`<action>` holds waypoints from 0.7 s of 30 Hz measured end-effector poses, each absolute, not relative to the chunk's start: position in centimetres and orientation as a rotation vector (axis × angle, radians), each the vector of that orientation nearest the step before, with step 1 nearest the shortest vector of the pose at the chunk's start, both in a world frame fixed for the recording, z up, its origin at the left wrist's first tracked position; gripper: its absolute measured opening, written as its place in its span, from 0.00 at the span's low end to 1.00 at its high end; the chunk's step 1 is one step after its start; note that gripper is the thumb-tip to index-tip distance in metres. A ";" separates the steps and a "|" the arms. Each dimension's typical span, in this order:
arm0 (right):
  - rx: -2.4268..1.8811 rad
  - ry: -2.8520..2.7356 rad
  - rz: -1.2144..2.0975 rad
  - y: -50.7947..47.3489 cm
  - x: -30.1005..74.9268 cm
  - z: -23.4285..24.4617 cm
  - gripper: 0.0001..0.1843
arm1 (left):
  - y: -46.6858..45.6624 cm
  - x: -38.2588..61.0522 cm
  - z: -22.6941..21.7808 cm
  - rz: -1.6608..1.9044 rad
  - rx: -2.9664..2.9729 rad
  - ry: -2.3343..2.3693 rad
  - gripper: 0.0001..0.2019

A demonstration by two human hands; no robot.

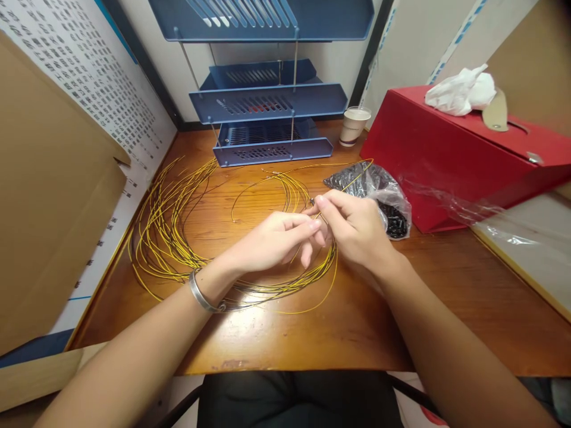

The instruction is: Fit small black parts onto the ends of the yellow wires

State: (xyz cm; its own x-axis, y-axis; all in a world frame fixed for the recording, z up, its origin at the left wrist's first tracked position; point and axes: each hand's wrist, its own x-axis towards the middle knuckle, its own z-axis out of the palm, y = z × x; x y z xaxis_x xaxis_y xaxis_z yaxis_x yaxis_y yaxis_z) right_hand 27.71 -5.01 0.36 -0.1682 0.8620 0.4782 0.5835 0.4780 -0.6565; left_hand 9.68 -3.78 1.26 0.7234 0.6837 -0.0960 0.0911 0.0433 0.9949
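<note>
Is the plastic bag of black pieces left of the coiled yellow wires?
No, the plastic bag lies right of the coiled yellow wires, near the red box.

Count: 1 bench [267,351], 1 blue letter-tray rack [314,100] with 3 tiers in view, 1 paper cup [354,127], 1 red box [419,157], 1 crumpled white wad [461,92], 1 metal bangle [199,291], 1 clear plastic bag [379,190]. Small black parts [396,224] in the bag: many, piled up, no exact count. Yellow and dark wires [190,258]: lots, overlapping too much to number each one
</note>
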 end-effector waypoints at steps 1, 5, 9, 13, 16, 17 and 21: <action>-1.241 -1.799 0.374 -4.8 27.8 0.3 0.19 | -3.8 9.7 1.3 0.497 1.479 0.670 0.18; -1.285 -1.586 0.273 -4.3 28.1 0.2 0.19 | -3.8 9.8 1.4 0.522 1.405 0.662 0.17; -1.241 -1.536 0.335 -4.3 28.0 0.2 0.16 | -3.8 9.8 1.4 0.581 1.385 0.679 0.17; -1.082 -1.738 0.551 -4.9 27.5 0.2 0.14 | -3.8 9.7 1.6 0.628 1.513 0.697 0.19; -1.070 -1.795 0.526 -5.1 27.3 0.1 0.15 | -3.9 9.7 1.6 0.693 1.560 0.739 0.19; -1.083 -1.772 0.498 -5.1 27.3 0.1 0.16 | -3.9 9.8 1.6 0.732 1.553 0.761 0.16; -1.096 -1.651 0.449 -4.8 27.5 0.0 0.17 | -3.8 10.0 1.2 0.973 1.503 0.801 0.08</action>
